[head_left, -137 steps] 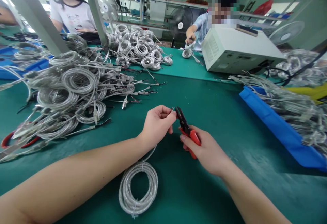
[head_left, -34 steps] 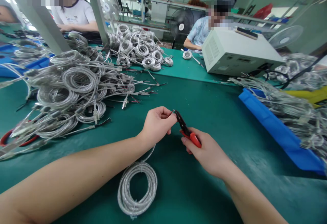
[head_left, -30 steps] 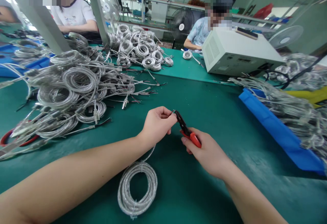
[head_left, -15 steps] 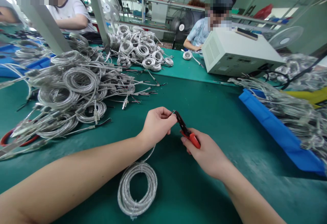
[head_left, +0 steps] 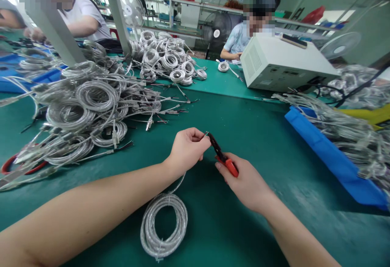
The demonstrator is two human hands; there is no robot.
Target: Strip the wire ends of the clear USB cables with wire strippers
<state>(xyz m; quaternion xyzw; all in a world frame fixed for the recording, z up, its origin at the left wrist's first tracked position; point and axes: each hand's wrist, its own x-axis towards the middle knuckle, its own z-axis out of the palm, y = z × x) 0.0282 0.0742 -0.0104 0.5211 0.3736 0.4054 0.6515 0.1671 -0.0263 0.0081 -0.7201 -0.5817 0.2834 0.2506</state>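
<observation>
My left hand (head_left: 186, 149) is closed in a pinch on the thin wire end of a silver cable, held just above the green mat. That cable runs down under my wrist to its tied coil (head_left: 164, 224) lying on the mat near me. My right hand (head_left: 245, 183) is closed around the red handles of a wire stripper (head_left: 221, 155). The stripper's black jaws meet the wire tips right at my left fingertips.
A big heap of coiled silver cables (head_left: 88, 104) fills the left of the green table (head_left: 243, 124), with another heap (head_left: 164, 57) farther back. A blue tray (head_left: 332, 157) of cables lies at right, behind it a white machine box (head_left: 283, 61). Two people work across the table.
The stripper's jaws have closed onto the wire ends since the earliest frame. Over the last second my hands have barely moved. The person at the back left has leaned further left.
</observation>
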